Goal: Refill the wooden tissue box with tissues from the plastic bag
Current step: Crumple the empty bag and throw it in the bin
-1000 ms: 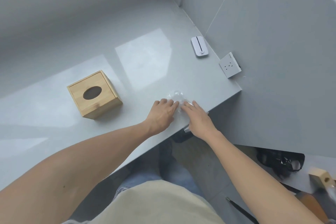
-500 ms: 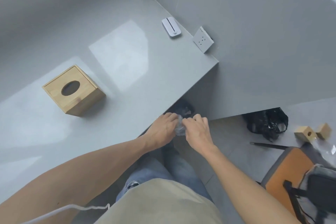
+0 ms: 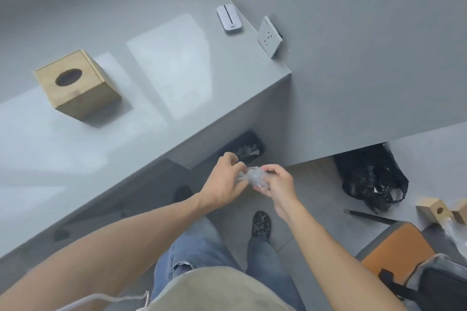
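The wooden tissue box (image 3: 75, 86) stands on the grey counter (image 3: 161, 98) at the left, its oval top hole dark. Off the counter's front edge, above the floor, my left hand (image 3: 223, 182) and my right hand (image 3: 278, 185) both pinch a crumpled clear plastic bag (image 3: 252, 177) between them. The bag is scrunched small, and I cannot tell what is inside it. Both hands are well to the right of and nearer than the box.
A white device (image 3: 228, 21) and a white socket block (image 3: 269, 36) lie near the counter's right corner. Below the counter sits a dark bin (image 3: 246, 148). On the floor are a black plastic bag (image 3: 371, 179), a pen (image 3: 369, 216), small wooden blocks (image 3: 433, 209) and an orange-topped seat (image 3: 396, 250).
Both hands lifted the clear plastic off the counter and drew it back over the edge, crumpling it between them. The view swung right and down.
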